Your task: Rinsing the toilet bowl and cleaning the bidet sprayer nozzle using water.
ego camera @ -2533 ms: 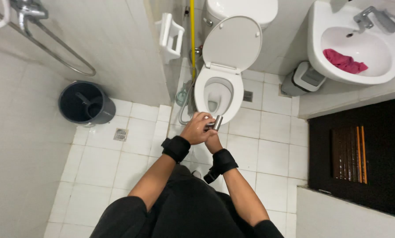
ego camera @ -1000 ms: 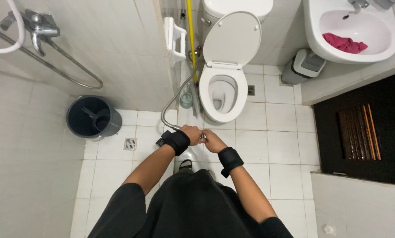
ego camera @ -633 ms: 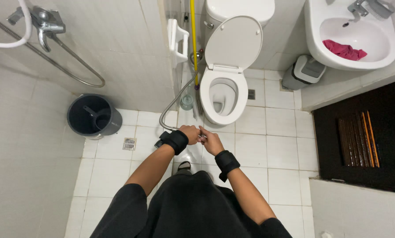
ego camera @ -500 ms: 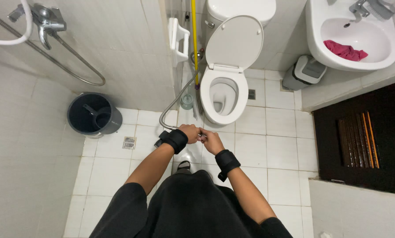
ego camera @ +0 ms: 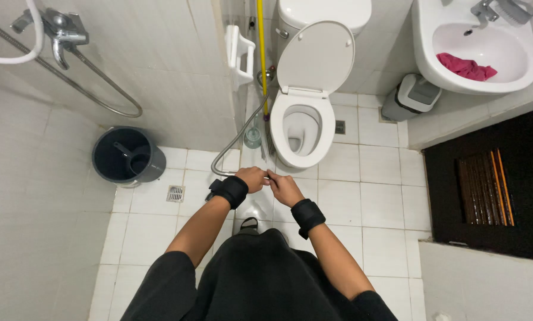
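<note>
Your left hand and right hand meet, fingers curled around the spray hose end, grip detail too small. Forearms angled inward, just before the toilet.

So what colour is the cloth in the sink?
The cloth in the white sink is pink, almost magenta. The head view shows it, top right.

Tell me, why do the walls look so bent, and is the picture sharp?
Head view: a wide lens bows the walls and the sink at the edges; light is soft and even; toilet sharp; what the left hand and right hand grip is too small to tell.
</note>
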